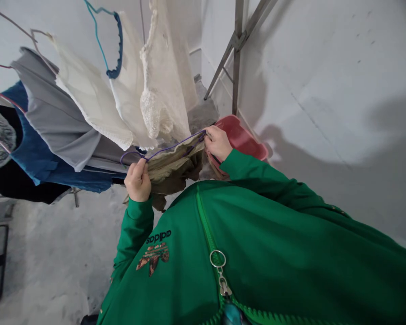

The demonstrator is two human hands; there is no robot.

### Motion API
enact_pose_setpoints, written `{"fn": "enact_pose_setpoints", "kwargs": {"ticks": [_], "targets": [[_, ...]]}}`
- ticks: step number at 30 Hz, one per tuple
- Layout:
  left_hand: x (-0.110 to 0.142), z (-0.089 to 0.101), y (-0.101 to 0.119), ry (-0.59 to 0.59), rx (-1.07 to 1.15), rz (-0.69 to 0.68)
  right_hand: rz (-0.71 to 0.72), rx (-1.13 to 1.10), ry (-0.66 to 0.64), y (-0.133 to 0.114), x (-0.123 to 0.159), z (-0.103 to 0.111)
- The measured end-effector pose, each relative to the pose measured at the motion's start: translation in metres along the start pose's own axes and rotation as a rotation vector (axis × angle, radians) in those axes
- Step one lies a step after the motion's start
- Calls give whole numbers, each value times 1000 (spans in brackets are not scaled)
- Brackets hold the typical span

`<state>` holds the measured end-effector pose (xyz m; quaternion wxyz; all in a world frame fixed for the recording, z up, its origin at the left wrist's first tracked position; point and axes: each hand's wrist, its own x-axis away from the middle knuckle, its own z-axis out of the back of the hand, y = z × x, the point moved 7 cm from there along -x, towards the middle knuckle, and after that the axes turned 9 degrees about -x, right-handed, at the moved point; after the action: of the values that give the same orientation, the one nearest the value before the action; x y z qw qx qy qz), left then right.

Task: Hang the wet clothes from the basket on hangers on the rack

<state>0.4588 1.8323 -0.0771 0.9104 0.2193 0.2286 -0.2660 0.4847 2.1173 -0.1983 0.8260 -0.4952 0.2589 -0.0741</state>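
Note:
In front of my chest a khaki garment hangs between my two hands, its lower part bunched and crumpled. A thin purple hanger runs along its top edge, with the hook end pointing left. My left hand is closed on the garment's left side, just below the hanger's hook. With fingers pinched together, my right hand holds the right end of the hanger and the cloth there. Exactly how the cloth sits on the hanger under my fingers is hidden.
White lace clothes, a grey garment and a blue one hang at the left. A pink basin stands beyond my right hand, below a metal rack leg. A white wall rises at the right.

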Motion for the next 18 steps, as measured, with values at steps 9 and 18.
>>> {"fn": "enact_pose_setpoints", "kwargs": {"ticks": [9, 18], "targets": [[7, -25, 17, -230, -295, -126, 2, 36, 43, 17, -14, 13], [-7, -1, -5, 69, -288, 32, 105, -203, -487, -28, 14, 19]]}}
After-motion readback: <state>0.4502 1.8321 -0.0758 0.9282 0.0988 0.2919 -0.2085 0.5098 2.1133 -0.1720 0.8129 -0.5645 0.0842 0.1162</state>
